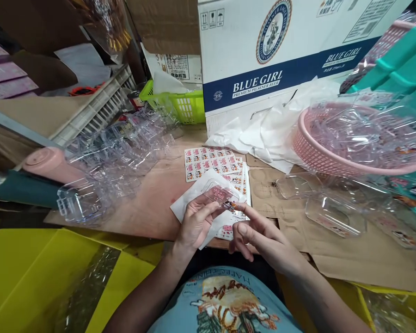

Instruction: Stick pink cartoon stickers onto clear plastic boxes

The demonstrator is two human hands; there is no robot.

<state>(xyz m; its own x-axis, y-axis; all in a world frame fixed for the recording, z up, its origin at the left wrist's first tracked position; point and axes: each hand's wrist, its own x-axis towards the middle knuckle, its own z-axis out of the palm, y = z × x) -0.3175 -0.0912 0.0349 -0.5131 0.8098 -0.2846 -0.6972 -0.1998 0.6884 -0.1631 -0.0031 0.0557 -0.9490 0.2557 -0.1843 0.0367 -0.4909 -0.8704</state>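
My left hand (198, 221) is closed on the near edge of a clear plastic case (220, 188) that bears pink lettering and a small cartoon sticker (229, 205). With its index finger stretched out, my right hand (258, 233) touches the case at that cartoon sticker. The thumb and other fingers of this hand are apart and loosely bent, holding nothing. Under the hands lies a white backing sheet (180, 206). Just beyond it, sheets of printed stickers (211, 162) in pink, black and orange rest on the table, partly covered by the backing sheet and hands.
Clear plastic cases (121, 143) are heaped at the left beside a pink cup (52, 164). On the right, a pink basket (308, 148) holds more cases, and several stickered ones (334, 215) lie on cardboard (364, 259). A white beer carton (249, 60) stands behind crumpled paper (253, 138).
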